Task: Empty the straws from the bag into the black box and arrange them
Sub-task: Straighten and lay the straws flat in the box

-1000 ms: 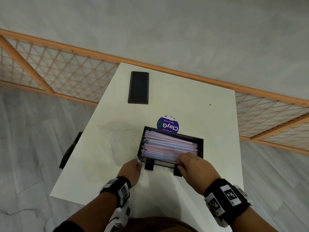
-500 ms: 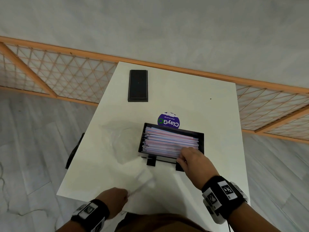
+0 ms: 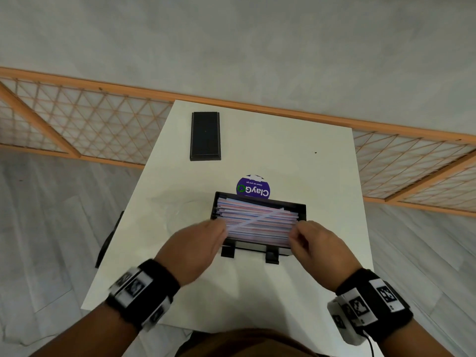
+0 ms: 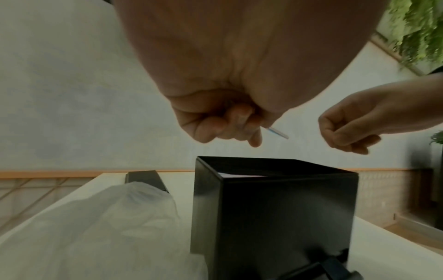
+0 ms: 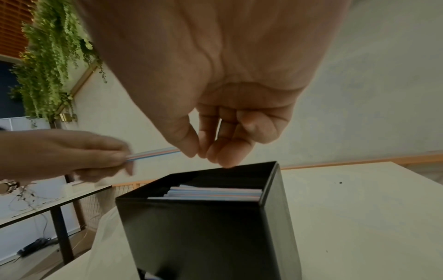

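Observation:
The black box stands on the white table, packed with pink, blue and white straws lying lengthwise. My left hand is at the box's left end and pinches one straw, which slants across the pile above the box; its tip sticks out past my fingers. My right hand hovers over the box's right end, fingers curled, thumb against fingertips, holding nothing. The clear bag lies crumpled and flat on the table just left of the box.
A black lid lies at the table's far left. A purple round ClayGo pack sits right behind the box. A wooden lattice rail runs behind the table. Another table stands off to the left.
My left hand dropped to the table's near edge, then came back up to the box's left end with a straw. My right hand shifted from the straws' front to the box's right end.

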The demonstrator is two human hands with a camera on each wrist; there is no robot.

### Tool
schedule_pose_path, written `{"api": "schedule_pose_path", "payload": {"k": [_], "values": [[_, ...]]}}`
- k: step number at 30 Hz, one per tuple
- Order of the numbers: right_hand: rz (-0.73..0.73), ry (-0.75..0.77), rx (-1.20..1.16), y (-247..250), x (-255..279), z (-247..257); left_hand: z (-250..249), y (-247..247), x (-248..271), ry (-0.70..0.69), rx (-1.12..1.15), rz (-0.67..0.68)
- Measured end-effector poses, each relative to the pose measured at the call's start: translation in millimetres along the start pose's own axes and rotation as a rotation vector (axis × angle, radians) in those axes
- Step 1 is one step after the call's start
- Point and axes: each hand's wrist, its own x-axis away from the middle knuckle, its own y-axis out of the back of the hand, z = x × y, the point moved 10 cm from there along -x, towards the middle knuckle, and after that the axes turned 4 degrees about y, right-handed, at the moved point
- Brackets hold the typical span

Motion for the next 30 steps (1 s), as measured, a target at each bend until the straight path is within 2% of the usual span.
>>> {"api": "schedule_pose_path", "payload": {"k": [4,8,9,12,15,18,22,24,26,28,30], "values": [[0.023,0.006,-0.018,-13,3,1,-3,-4,-42,-0.016,-0.048,-0.085],[0.038,-0.021,-0.026,-23,3,-3,-4,9,-37,0.007,0.030,-0.233],[0.039,-0.027,-0.030,-24,3,-4,-3,5,-30,0.006,0.089,-0.221],[0.055,-0.041,-0.028,-31,5,-6,3,-33,-4,0.065,0.223,-0.072],[0.052,-0.034,-0.029,-35,2,-5,9,-47,7,0.164,0.302,-0.117],[0.048,-0.035,-0.020,-36,-2,-4,2,-53,2,0.223,0.294,-0.118],[0.066,-0.045,0.002,-40,-5,-5,8,-85,7,0.335,0.207,0.056],[0.074,-0.045,0.007,-42,-6,-6,21,-106,8,0.423,0.155,0.149],[0.079,-0.047,0.014,-43,-8,-8,46,-129,6,0.599,0.184,0.225],[0.087,-0.043,0.022,-44,-9,-9,74,-154,7,0.811,0.328,0.258],[0.093,-0.033,0.026,-44,-9,-9,92,-173,5,0.914,0.495,0.228]]}}
